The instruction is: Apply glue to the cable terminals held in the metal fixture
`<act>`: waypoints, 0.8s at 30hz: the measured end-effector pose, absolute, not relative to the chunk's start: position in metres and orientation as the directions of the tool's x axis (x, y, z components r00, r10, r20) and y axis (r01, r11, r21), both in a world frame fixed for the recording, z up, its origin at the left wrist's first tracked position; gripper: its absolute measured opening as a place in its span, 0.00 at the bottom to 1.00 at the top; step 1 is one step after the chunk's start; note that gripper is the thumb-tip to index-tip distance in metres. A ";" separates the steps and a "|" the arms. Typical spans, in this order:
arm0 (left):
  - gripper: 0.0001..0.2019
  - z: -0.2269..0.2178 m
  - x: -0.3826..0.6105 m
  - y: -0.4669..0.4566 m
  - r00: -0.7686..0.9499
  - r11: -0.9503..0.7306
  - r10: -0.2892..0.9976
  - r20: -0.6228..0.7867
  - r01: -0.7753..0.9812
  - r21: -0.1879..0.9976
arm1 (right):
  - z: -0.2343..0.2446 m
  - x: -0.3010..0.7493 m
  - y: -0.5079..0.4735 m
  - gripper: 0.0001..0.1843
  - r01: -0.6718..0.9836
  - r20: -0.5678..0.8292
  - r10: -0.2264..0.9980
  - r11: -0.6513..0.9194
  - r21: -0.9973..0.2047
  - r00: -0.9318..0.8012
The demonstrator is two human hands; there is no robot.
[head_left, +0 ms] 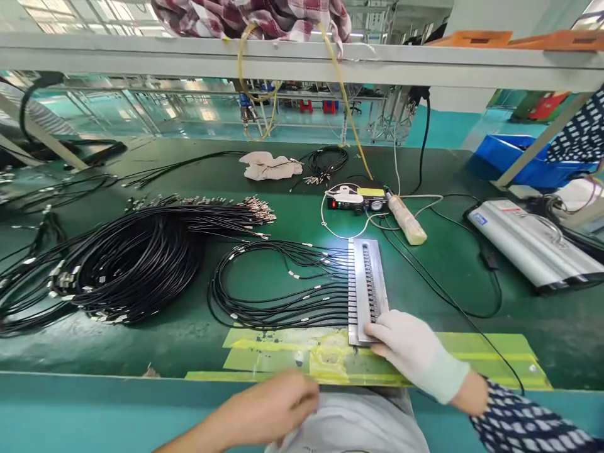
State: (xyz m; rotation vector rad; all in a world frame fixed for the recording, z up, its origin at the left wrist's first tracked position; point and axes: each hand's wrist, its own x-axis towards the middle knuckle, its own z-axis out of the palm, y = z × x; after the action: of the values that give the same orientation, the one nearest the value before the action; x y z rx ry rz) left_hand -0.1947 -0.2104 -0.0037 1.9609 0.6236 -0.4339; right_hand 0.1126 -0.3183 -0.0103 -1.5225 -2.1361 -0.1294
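A long metal fixture (359,296) with a slotted row lies on the green mat. Black cables (283,308) run into its left side, loop out to the left and carry small white tags. My right hand (410,352), in a white glove, grips the fixture's near end between thumb and fingers. Lower down, my bare left hand (278,402) is over my lap by the table's front edge. Its fingers are curled closed and blurred, and anything inside them is hidden.
A big coil of black cables (141,270) lies at left. Behind the fixture are a black control box (353,200) and a capped tube (406,220). A silver case (533,245) and a blue bin (533,157) stand at right. Yellow tape (264,358) covers the front edge.
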 end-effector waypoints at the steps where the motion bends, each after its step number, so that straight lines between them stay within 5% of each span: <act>1: 0.17 0.000 -0.184 -0.211 0.821 -0.360 0.321 -0.472 0.566 0.741 | -0.031 0.109 -0.324 0.10 0.900 0.467 0.854 0.368 -0.233 -0.228; 5: 0.24 -0.018 -0.148 -0.217 0.779 -0.266 0.552 -0.297 0.502 0.823 | -0.062 0.121 -0.347 0.11 0.875 0.457 0.882 0.307 -0.374 -0.114; 10: 0.41 -0.044 -0.125 -0.225 0.798 0.082 0.419 -0.434 0.442 0.893 | -0.077 0.133 -0.365 0.17 0.838 0.391 0.856 -0.086 -0.539 0.339; 16: 0.50 -0.032 -0.117 -0.242 0.783 0.496 0.455 -0.424 0.173 0.851 | -0.102 0.099 -0.356 0.29 0.682 0.282 0.837 -0.140 -0.718 0.469; 18: 0.48 -0.026 -0.122 -0.245 0.770 0.554 0.499 -0.397 0.069 0.830 | -0.097 0.100 -0.355 0.29 0.413 0.121 0.829 -0.142 -0.899 0.546; 20: 0.43 -0.021 -0.126 -0.245 0.770 0.600 0.534 -0.349 -0.055 0.798 | -0.088 0.108 -0.354 0.31 -0.083 -0.143 0.852 -0.117 -0.990 0.504; 22: 0.37 -0.019 -0.125 -0.245 0.786 0.636 0.551 -0.281 -0.178 0.751 | -0.079 0.115 -0.350 0.33 -0.517 -0.319 0.883 -0.105 -0.850 0.344; 24: 0.33 -0.021 -0.120 -0.244 0.804 0.660 0.550 -0.227 -0.252 0.707 | -0.074 0.115 -0.343 0.35 -0.701 -0.408 0.883 -0.140 -0.699 0.230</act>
State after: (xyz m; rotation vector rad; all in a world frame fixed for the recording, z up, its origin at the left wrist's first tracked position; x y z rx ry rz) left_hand -0.1199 -0.2442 -0.0212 0.7163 0.4496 0.4711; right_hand 0.1154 -0.3435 -0.0739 -1.0064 -0.2344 1.3912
